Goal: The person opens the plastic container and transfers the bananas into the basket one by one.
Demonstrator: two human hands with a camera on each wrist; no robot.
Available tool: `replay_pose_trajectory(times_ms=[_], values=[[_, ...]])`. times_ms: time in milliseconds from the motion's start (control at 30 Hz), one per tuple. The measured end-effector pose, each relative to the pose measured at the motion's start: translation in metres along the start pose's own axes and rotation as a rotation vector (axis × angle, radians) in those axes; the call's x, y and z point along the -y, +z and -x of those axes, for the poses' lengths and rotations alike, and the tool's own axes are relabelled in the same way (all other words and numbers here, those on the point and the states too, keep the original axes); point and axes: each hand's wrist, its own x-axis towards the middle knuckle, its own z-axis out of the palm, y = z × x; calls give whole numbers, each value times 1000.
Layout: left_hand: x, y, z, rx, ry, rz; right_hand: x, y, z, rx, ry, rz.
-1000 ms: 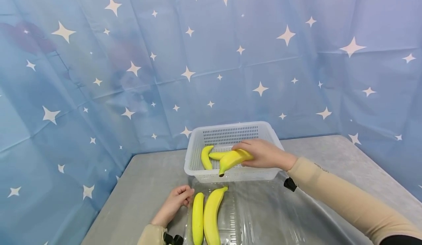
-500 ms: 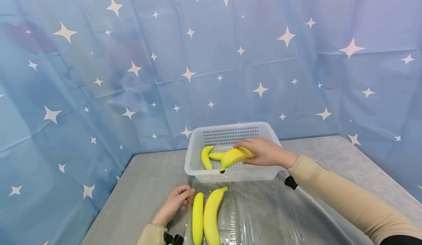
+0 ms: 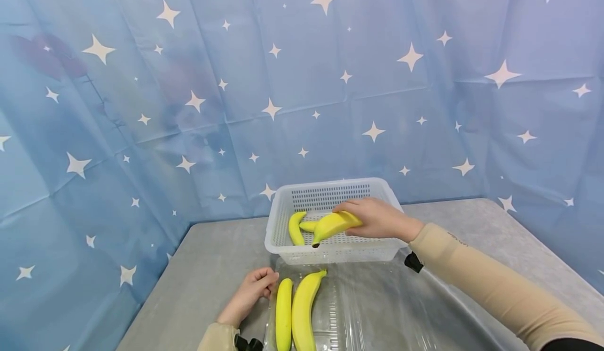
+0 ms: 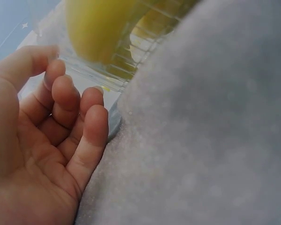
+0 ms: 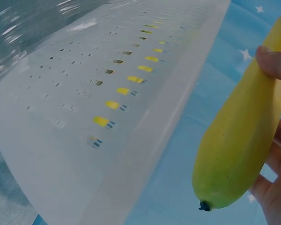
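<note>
My right hand point(image 3: 377, 219) grips a yellow banana point(image 3: 334, 226) over the white perforated basket point(image 3: 330, 255). Its dark-tipped end points toward me and to the left; in the right wrist view the thumb lies across the banana point(image 5: 239, 131), above the basket's rim. Inside the basket lie a curved banana point(image 3: 295, 229) and another one point(image 3: 308, 226), partly hidden by the held one. Nearer to me, two bananas lie side by side in a clear plastic tray point(image 3: 325, 309). Thumb and forefinger of my left hand point(image 3: 252, 290) pinch the tray's left edge, with the other fingers curled.
A clear plastic flap point(image 3: 387, 304) spreads to the right of the tray. Basket and tray stand on a grey table point(image 3: 189, 288), the basket at its back. Behind it hangs a blue curtain point(image 3: 302, 78) with white stars.
The right hand stays over the basket with the banana, which has shifted only slightly. The left hand and the bananas in the tray keep their places; the head view has tilted a little upward.
</note>
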Motion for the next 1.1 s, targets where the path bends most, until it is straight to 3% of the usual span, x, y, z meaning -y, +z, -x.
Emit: replay_pose_trajectory(times_ms=[1100], values=[[-1,1,1,1,-12,29,-11,3,3,61,55,29]])
